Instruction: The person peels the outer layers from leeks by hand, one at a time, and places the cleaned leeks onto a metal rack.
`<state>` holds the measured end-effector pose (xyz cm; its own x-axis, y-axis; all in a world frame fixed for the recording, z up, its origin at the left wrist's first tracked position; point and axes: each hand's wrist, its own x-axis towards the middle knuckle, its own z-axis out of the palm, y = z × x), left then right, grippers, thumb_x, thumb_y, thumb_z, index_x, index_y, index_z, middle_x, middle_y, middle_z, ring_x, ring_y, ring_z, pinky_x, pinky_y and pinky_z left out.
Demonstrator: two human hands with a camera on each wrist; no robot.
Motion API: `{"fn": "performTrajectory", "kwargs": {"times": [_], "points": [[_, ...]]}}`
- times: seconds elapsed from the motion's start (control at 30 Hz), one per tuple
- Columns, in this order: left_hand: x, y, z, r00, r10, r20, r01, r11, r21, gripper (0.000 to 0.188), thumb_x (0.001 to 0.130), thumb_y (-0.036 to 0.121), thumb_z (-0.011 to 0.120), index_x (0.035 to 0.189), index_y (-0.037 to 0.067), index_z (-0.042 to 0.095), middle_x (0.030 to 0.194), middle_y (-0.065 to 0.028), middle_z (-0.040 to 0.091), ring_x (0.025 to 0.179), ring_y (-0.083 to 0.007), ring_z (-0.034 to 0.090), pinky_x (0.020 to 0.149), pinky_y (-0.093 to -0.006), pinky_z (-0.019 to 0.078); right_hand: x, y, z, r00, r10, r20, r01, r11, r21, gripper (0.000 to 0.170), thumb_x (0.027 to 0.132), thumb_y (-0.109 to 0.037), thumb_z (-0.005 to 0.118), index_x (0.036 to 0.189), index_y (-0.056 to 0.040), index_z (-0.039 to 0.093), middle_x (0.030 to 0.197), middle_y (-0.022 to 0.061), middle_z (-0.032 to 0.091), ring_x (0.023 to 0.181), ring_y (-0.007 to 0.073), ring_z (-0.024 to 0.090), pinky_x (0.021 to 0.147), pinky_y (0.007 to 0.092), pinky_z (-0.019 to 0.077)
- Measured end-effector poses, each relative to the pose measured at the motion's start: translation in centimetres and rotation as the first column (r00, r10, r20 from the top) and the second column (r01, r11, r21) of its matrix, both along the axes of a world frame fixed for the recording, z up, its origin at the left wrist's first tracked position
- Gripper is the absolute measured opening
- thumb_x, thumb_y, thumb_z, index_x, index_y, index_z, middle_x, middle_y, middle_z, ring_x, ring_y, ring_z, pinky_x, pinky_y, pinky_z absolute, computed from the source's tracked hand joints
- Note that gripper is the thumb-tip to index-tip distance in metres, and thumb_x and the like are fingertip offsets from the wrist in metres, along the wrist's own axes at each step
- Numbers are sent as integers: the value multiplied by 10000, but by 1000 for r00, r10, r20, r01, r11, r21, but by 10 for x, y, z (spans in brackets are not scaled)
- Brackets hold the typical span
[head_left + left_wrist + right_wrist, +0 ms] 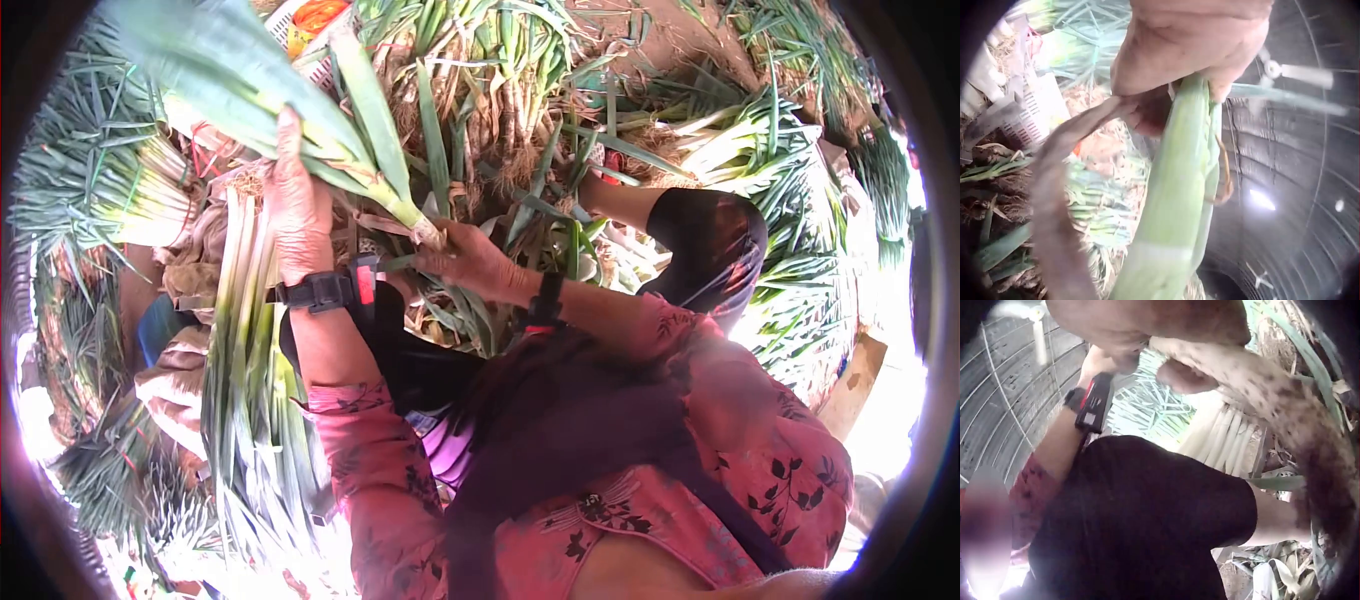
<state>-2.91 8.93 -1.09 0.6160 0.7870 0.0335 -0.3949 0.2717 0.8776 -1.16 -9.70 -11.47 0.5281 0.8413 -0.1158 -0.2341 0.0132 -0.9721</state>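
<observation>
A large leek (pixel 330 135) with broad green leaves slants across the head view, held in both hands. My left hand (pixel 298 205) grips its leafy part, with one finger extended along the leaves. The pale lower end is pinched by my right hand (pixel 475 262). In the left wrist view the left hand (pixel 1191 47) is curled round the green stalk (pixel 1175 187), and a brown withered leaf (pixel 1060 181) hangs beside it. In the right wrist view the right hand (pixel 1154 325) holds a pale, brown-spotted strip (pixel 1260 387) that curves downward.
Several long leeks (pixel 240 330) lie beside my left forearm. Bundled leeks (pixel 100 170) are stacked at the left, more leeks (pixel 790 240) at the right. Loose leeks with roots (pixel 510 100) lie ahead, near a white crate (pixel 1032 119). Leaf scraps cover the ground by my legs.
</observation>
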Motion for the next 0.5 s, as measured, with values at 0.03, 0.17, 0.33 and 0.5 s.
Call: {"fn": "performTrajectory", "kwargs": {"times": [0.03,0.17,0.33,0.5], "points": [[-6,4,-2,999,36,-24,-37,999,-33,500,858,263,681,1239,-10,508,1164,-120,582,1019,-209,576,886,-349,472,9,4,5,995,26,101,-26,1000,-4,326,909,-143,602,1192,3,534,919,35,609,869,76,556,751,260,471],[-40,12,-31,904,302,-302,104,530,841,511,864,138,638,1313,-2,436,1258,-161,520,1132,-255,524,959,-376,443,27,38,7,997,21,76,-36,980,197,351,924,-214,579,1175,27,533,955,102,657,880,133,616,763,296,515],[-16,36,-34,998,-43,-49,39,996,-82,579,896,287,625,1349,9,399,1271,-148,509,1151,-253,509,932,-386,463,45,68,0,699,-87,710,106,994,17,322,777,-205,611,948,60,543,808,278,571,817,407,605,710,423,495],[-6,13,-27,994,-16,-108,19,999,26,635,887,405,615,1338,5,417,1282,-124,506,1147,-245,501,977,-395,413,46,64,12,798,-137,587,145,989,33,262,744,-102,586,941,66,548,819,245,594,747,322,607,696,398,478]]}}
